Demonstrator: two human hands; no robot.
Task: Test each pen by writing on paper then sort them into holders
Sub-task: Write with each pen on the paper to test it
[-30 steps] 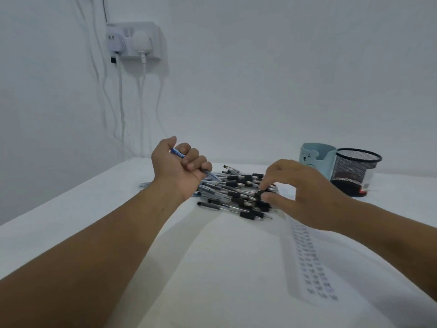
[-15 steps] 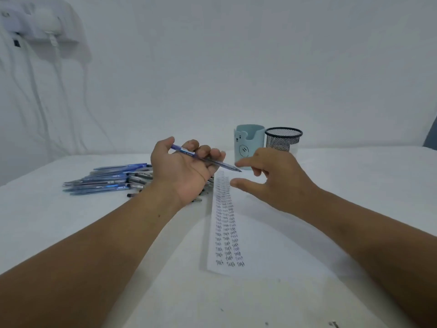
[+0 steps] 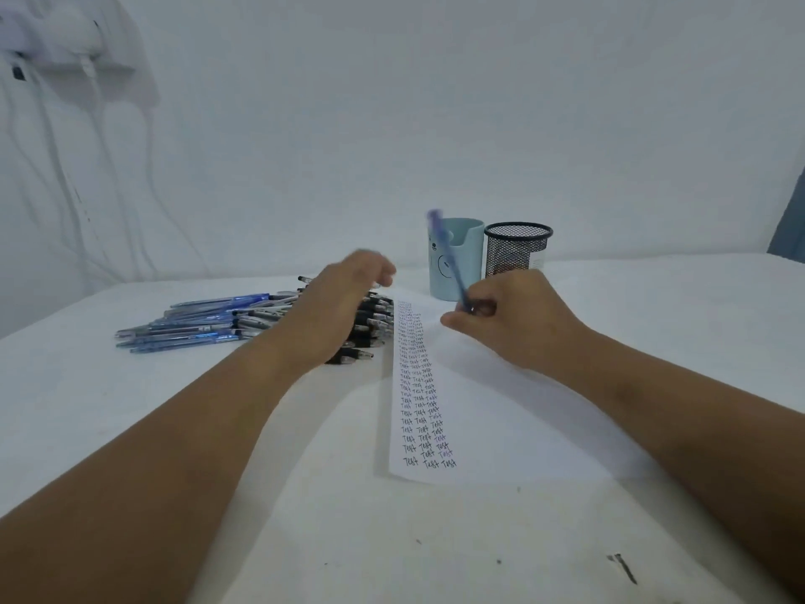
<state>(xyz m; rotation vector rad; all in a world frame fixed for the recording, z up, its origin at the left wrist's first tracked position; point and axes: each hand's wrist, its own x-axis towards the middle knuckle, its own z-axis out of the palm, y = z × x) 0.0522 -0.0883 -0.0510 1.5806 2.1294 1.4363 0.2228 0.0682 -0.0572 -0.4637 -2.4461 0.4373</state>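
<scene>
Blue and blurred, the pen [image 3: 448, 263] stands nearly upright in the right hand [image 3: 509, 318], whose fingers are curled round its lower end with the tip pointing down at the paper [image 3: 479, 411]. Just below and to the near side of that grip run columns of small written test words, which suggests many pens have already been tried. Beyond the grip, close behind the pen's top, stand the pale blue cup [image 3: 466, 259] and the black mesh holder [image 3: 516, 250]; I cannot tell whether either holds pens. Across from the grip, the left hand [image 3: 344, 307] hovers over the pile of pens [image 3: 209, 324], blurred, so I cannot tell whether its fingers are apart or closed. The step in hand looks like testing this pen. Next, the tip should come down on a blank patch beside the writing and make a short mark.
</scene>
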